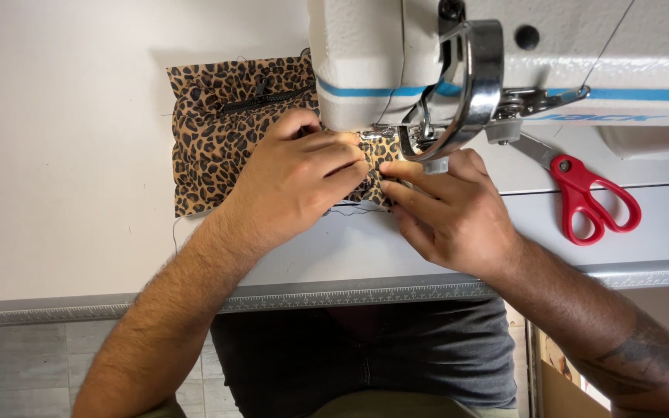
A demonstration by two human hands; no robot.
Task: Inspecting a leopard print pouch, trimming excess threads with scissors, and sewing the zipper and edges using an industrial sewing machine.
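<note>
Fabric (218, 131) pinched btwn left hand (296, 182) & right hand (447, 205) grip under needle.

Matt leopard-print cloth (218, 124), glossy red plastic scissor handles (594, 205).

A white tabletop (56, 193) with a grey ruled near edge carried a white sewing machine (381, 62) at its far edge. Leopard-print fabric (218, 131) lay flat left of the machine; red-handled scissors (590, 197) lay toward the right edge.
</note>
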